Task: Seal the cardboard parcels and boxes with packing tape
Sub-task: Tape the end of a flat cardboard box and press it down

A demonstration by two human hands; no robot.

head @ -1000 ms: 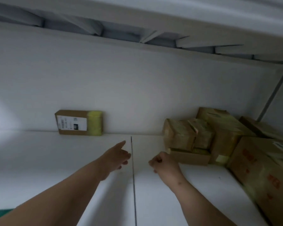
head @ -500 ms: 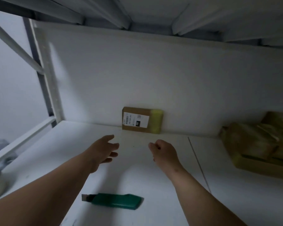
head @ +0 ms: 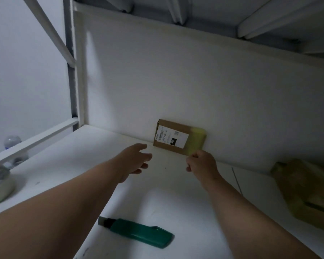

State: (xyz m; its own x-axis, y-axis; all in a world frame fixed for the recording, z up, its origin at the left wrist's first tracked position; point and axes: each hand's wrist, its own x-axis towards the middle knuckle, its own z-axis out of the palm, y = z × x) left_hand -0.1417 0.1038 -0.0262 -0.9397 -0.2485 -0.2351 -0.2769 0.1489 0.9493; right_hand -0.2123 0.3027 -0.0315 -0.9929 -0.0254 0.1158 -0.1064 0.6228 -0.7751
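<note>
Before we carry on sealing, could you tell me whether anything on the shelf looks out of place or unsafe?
Yes: the green utility knife lies loose on the white shelf with its blade tip exposed, between the forearms. The small parcel leans upright against the back wall.

Green utility knife [head: 137,233] lies flat on white shelf [head: 185,212], blade end pointing left. Far left of knife, beyond shelf rail: blurred pale round object [head: 12,142].
</note>
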